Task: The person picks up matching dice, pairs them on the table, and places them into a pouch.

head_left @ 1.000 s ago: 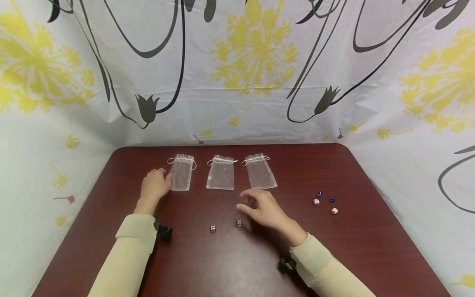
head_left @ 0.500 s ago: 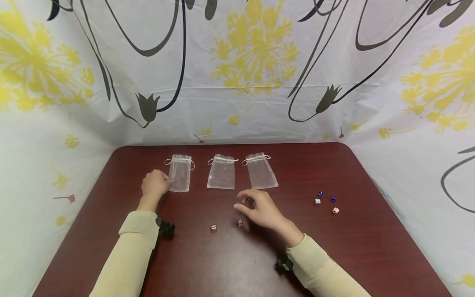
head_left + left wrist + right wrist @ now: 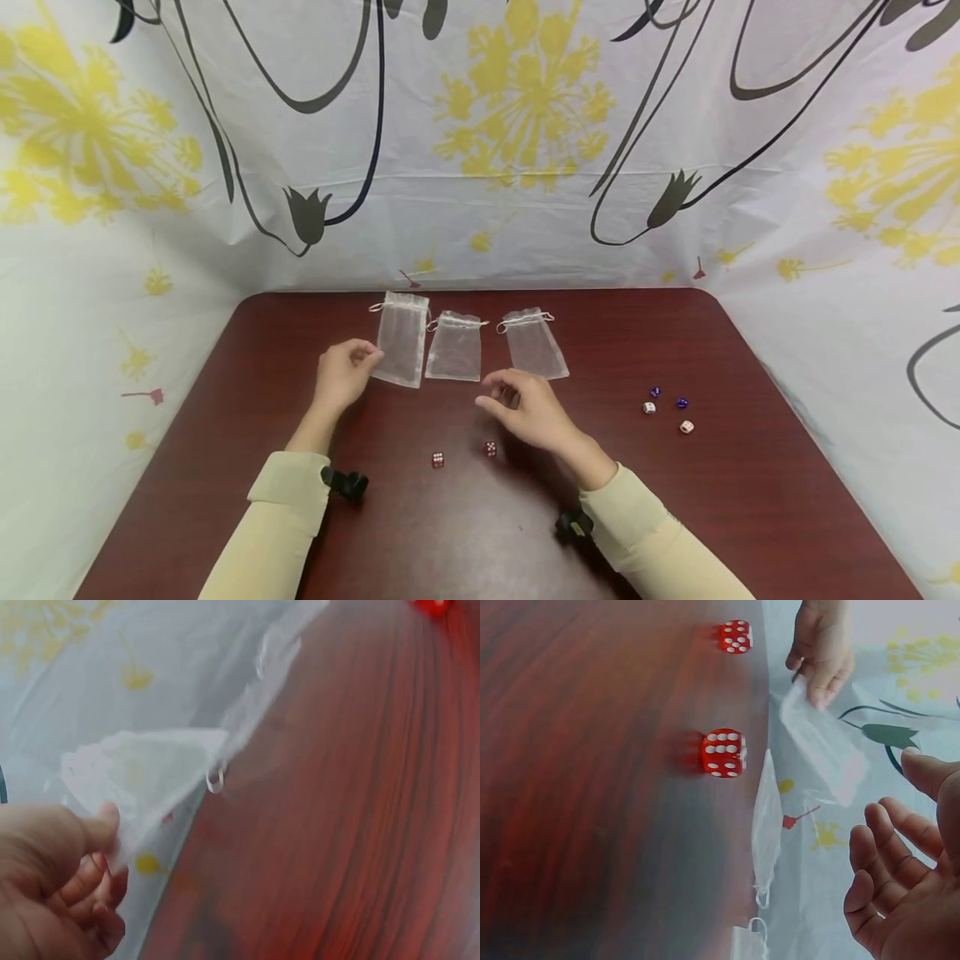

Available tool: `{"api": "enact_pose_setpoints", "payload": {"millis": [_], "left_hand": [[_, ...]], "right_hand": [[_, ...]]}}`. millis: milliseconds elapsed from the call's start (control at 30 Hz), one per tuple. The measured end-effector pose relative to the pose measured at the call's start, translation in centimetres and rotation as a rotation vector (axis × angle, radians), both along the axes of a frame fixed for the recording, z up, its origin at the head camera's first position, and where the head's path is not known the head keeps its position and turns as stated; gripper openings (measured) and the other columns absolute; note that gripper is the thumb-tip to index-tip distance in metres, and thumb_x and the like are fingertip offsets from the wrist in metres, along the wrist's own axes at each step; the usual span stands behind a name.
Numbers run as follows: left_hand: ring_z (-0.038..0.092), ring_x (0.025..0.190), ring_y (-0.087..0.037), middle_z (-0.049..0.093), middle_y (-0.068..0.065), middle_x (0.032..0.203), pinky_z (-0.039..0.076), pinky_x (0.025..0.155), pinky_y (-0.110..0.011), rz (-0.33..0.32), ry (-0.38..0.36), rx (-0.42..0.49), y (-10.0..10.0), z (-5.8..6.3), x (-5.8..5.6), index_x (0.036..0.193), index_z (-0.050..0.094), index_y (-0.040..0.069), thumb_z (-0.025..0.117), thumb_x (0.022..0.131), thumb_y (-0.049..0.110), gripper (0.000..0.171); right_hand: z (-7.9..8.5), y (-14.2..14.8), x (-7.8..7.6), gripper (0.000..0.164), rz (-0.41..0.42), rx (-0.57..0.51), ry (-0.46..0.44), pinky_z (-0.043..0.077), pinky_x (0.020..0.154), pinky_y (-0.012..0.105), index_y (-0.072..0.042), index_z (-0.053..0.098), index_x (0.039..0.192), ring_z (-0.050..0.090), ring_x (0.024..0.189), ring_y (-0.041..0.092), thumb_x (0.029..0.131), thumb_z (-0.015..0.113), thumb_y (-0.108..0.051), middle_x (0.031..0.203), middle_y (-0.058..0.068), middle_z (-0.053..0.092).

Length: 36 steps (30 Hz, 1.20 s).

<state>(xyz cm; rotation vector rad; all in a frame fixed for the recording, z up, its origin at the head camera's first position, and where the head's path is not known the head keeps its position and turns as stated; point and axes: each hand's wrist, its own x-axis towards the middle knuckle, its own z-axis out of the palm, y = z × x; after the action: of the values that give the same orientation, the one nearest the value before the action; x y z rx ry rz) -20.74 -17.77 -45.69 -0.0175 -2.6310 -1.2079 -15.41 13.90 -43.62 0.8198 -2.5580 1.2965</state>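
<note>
My left hand point(image 3: 345, 372) pinches the lower left corner of a sheer white drawstring bag point(image 3: 402, 340) between thumb and fingers; the left wrist view shows the bag point(image 3: 150, 769) raised off the table. Over the table's middle hovers my right hand point(image 3: 531, 410), fingers loosely bent and holding nothing. Just below it lies a red die point(image 3: 491, 449), with a second red die point(image 3: 438, 459) to its left. Flat on the table are two more bags, a middle bag point(image 3: 454, 347) close beside the held one and a right bag point(image 3: 535, 343) beyond my right hand.
On the right of the dark red table point(image 3: 712, 500) lie two blue dice, one a blue die point(image 3: 682, 402), and two white dice, one a white die point(image 3: 687, 427). A patterned cloth point(image 3: 480, 125) hangs behind the table's far edge.
My left hand has taken hold of the left bag, lifted it and moved it right toward the middle bag. My right hand has stayed nearly still.
</note>
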Motion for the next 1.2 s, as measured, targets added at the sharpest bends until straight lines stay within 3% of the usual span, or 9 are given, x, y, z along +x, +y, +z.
{"api": "enact_pose_setpoints", "payload": {"millis": [167,467,633,767,833,1000,1200], "left_hand": [[0.069,0.079,-0.025,0.075,-0.011,0.088,0.054,0.072,-0.037,-0.083,0.071,0.115,2.1,1.2,1.2,0.094,0.072,0.005,0.075,0.094,0.02,0.015],[0.059,0.073,-0.018,0.071,-0.005,0.083,0.048,0.065,-0.025,-0.17,0.17,0.216,5.1,3.1,3.4,0.09,0.071,0.006,0.076,0.092,0.012,0.008],[0.052,0.067,-0.016,0.065,-0.002,0.078,0.042,0.058,-0.025,-0.242,0.201,0.264,6.3,3.6,4.7,0.09,0.07,0.007,0.076,0.092,0.01,0.007],[0.05,0.064,-0.014,0.065,0.0,0.077,0.041,0.056,-0.022,-0.274,0.235,0.277,7.0,4.1,5.3,0.089,0.071,0.008,0.078,0.09,0.009,0.007],[0.051,0.064,-0.013,0.066,0.0,0.079,0.042,0.055,-0.021,-0.287,0.253,0.276,7.1,4.2,5.5,0.089,0.071,0.008,0.078,0.089,0.007,0.007],[0.057,0.065,-0.011,0.069,-0.001,0.083,0.048,0.057,-0.021,-0.303,0.263,0.244,7.3,4.6,5.8,0.087,0.071,0.008,0.079,0.087,0.005,0.008],[0.059,0.071,-0.015,0.067,0.001,0.088,0.049,0.061,-0.026,-0.309,0.254,0.239,7.1,5.8,5.8,0.1,0.068,0.01,0.083,0.086,0.014,0.021]], "right_hand": [[0.9,0.1,-0.5,0.019,-0.015,-0.017,0.05,0.056,0.061,0.032,-0.003,0.073,0.101,0.06,0.067,0.009,0.087,0.081,-0.013,0.079,-0.001,0.064],[3.3,0.1,-1.6,0.02,-0.078,-0.035,0.113,0.054,0.06,0.032,-0.002,0.072,0.102,0.059,0.066,0.013,0.088,0.079,-0.015,0.079,0.002,0.064],[4.4,0.0,-2.0,0.018,-0.124,-0.151,0.174,0.051,0.058,0.029,-0.003,0.073,0.102,0.057,0.066,0.013,0.089,0.077,-0.015,0.078,0.002,0.063],[7.1,-0.8,-0.7,0.011,-0.138,-0.234,0.269,0.047,0.053,0.033,0.006,0.07,0.095,0.054,0.062,0.017,0.088,0.074,-0.001,0.073,0.01,0.062],[7.7,-1.1,-0.7,0.005,-0.141,-0.26,0.316,0.045,0.051,0.033,0.009,0.069,0.089,0.052,0.059,0.017,0.086,0.072,0.006,0.067,0.013,0.06],[6.5,-0.8,-2.3,0.007,-0.108,-0.307,0.408,0.041,0.053,0.023,0.004,0.072,0.083,0.051,0.059,0.014,0.085,0.073,0.011,0.064,0.01,0.061],[7.4,-0.2,-2.5,0.009,-0.05,-0.311,0.414,0.037,0.057,0.019,0.0,0.074,0.085,0.055,0.067,0.014,0.085,0.075,0.009,0.077,0.008,0.069]]}}
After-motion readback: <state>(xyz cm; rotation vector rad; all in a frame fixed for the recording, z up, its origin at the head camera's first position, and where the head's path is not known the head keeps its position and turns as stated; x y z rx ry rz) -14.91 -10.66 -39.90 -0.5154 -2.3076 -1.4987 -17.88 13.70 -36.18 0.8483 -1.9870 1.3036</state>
